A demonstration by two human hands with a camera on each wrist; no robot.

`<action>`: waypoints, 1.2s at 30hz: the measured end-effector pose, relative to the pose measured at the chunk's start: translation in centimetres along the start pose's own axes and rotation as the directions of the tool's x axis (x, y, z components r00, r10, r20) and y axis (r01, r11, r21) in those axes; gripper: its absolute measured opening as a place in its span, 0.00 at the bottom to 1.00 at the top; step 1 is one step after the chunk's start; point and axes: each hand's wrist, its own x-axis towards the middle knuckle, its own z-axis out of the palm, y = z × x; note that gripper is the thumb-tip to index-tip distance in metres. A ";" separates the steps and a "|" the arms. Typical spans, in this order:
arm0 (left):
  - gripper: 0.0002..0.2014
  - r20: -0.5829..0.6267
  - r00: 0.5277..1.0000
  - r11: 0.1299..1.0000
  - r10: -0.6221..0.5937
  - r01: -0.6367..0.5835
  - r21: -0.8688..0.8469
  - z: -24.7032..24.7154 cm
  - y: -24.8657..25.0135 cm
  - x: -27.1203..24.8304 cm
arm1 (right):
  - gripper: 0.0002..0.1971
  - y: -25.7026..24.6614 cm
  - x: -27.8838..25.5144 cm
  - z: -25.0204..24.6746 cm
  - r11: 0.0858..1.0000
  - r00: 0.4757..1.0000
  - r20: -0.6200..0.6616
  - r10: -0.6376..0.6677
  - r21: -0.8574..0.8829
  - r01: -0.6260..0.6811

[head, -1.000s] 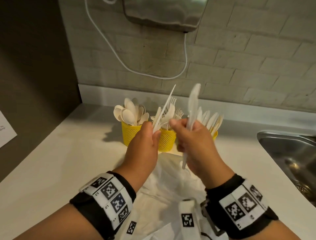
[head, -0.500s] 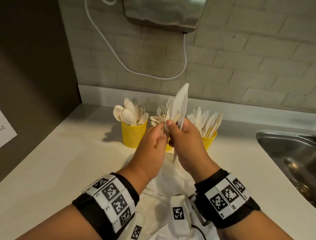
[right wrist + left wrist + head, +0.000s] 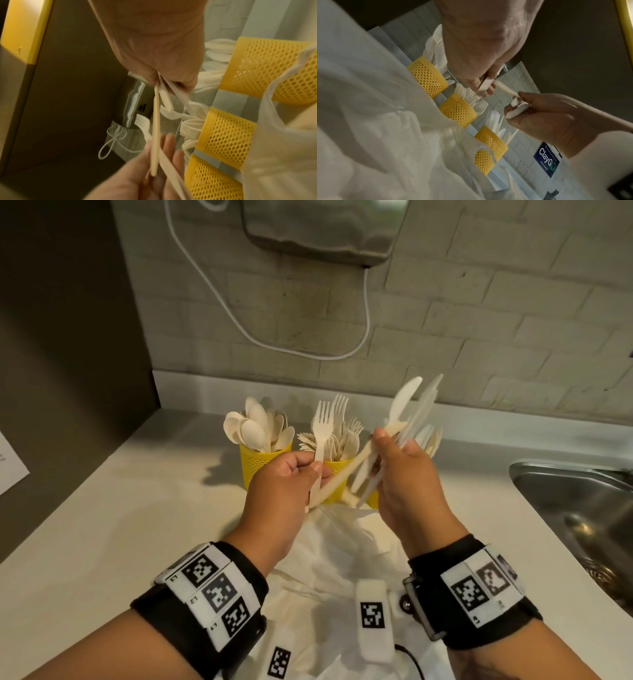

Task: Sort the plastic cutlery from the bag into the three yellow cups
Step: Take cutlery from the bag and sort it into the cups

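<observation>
Plastic cutlery is up in your hands above the worktop's back edge: your left hand (image 3: 286, 479) pinches a fork (image 3: 322, 433) by its handle, tines up, while your right hand (image 3: 407, 474) is curled round a small bundle of knives (image 3: 407, 412); one long handle crosses between the two hands. These pieces look light, thin and smooth, so they will likely slip against each other and may snap if bent; take each by the handle, near its middle. The three yellow cups (image 3: 258, 470) stand in a row at the back edge, holding spoons, forks and knives from left to right, already crowded. The white bag (image 3: 342, 553) lies crumpled just before them, touching the right cup in the wrist views. The sink (image 3: 582, 508) sits at the worktop's right end.
</observation>
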 end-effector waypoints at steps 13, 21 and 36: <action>0.08 0.043 0.998 0.997 -0.041 0.044 -0.071 1.0 -0.5 -0.8 | 0.04 -5.5 3.5 -4.8 0.860 0.821 -0.258 -0.509 -0.109 0.499; 0.02 -0.154 0.970 0.971 0.189 -0.161 0.175 0.7 1.3 2.1 | 0.06 -1.0 8.0 -5.1 0.679 0.726 -0.172 -0.666 -0.543 0.494; 0.04 -0.020 0.918 0.646 0.397 -0.264 0.717 2.6 -0.6 6.7 | 0.12 3.0 7.9 -7.0 0.376 0.895 -0.014 -0.446 -0.911 0.173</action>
